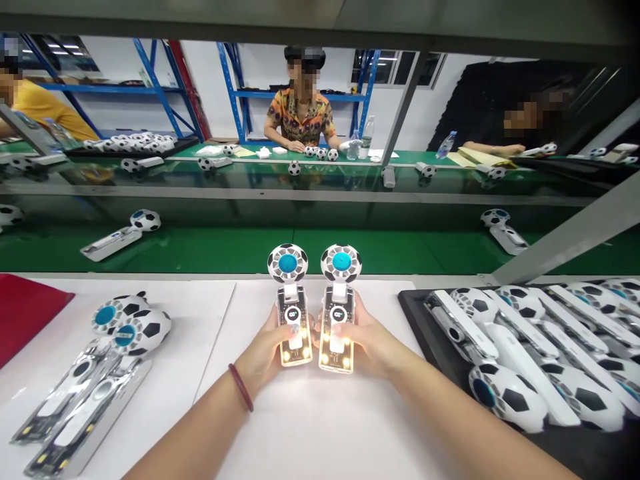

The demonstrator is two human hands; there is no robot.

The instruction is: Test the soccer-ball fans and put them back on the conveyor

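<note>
Two handheld fans with soccer-ball heads are held upright side by side above the white work surface (300, 433). My left hand (267, 347) is wrapped round the left fan (295, 310), its thumb on the front of the clear handle. Round the right fan (337, 310) my right hand (367, 337) is closed in the same way, thumb on the front. Both handles glow with yellowish lights low down, and each round display is lit with digits that look like 100. The fan heads face me, with blue centres. The fingers behind the handles are mostly hidden.
Two more fans (133, 333) lie at left beside a red sheet (30, 313). A black tray (413, 307) of several fans stands at right. Beyond runs a green conveyor belt (225, 247) carrying fans. A metal post (565, 227) slants at right. Co-workers sit across the line.
</note>
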